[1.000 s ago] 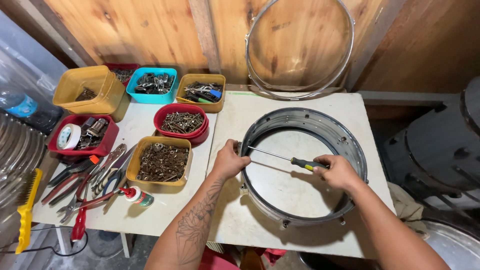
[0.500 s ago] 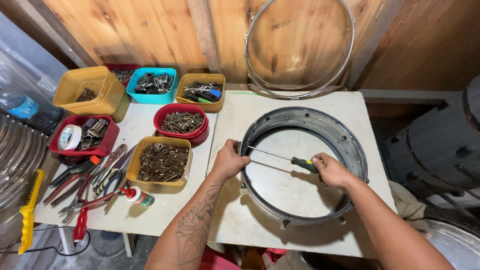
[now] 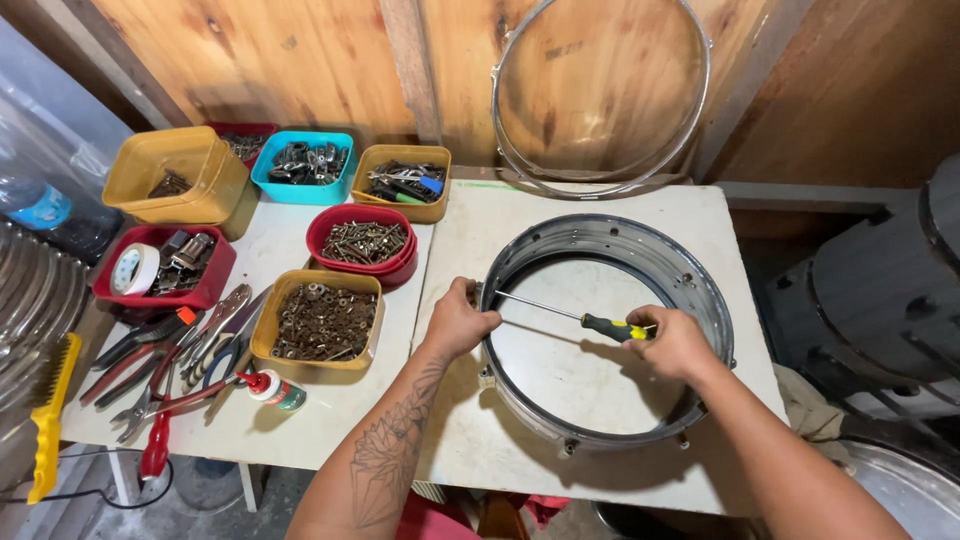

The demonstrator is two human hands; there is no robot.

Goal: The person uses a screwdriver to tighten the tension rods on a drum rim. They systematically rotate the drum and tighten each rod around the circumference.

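We record a shallow metal drum shell (image 3: 700, 290), grey, lying flat on the white table (image 3: 600, 485), its open round facing up and the bare tabletop showing through its middle.

Our left hand (image 3: 458, 322) sits on the shell's near-left rim, fingers curled together over the edge and clamped on it. Our right hand (image 3: 675, 342) is inside the ring toward its right, closed around the yellow-and-black handle of a screwdriver (image 3: 575, 318). The long thin shaft runs leftward and slightly up across the opening, its tip ending just beside the left hand at the inner wall of the shell. A tattoo shows on the left forearm.

Other items, left half of the table:
- yellow tub (image 3: 320, 320) of small dark metal washers or nuts, just beside the left hand;
- red round bowl (image 3: 362, 242) of screws, behind it;
- ochre tub (image 3: 405, 182) with mixed tools, a blue one among them;
- turquoise tub (image 3: 303, 165) of grey metal parts;
- large yellow bin (image 3: 180, 175), nearly empty;
- red tray (image 3: 165, 265) with a roll of tape and metal pieces;
- pliers and cutters (image 3: 170, 350) with red handles, laid loose at the near-left;
- small bottle (image 3: 275, 390) with a red cap, on its side;
- yellow wire brush (image 3: 48, 415) at the far-left edge.

A thin metal hoop (image 3: 705, 110) leans upright against the wooden wall behind the shell.
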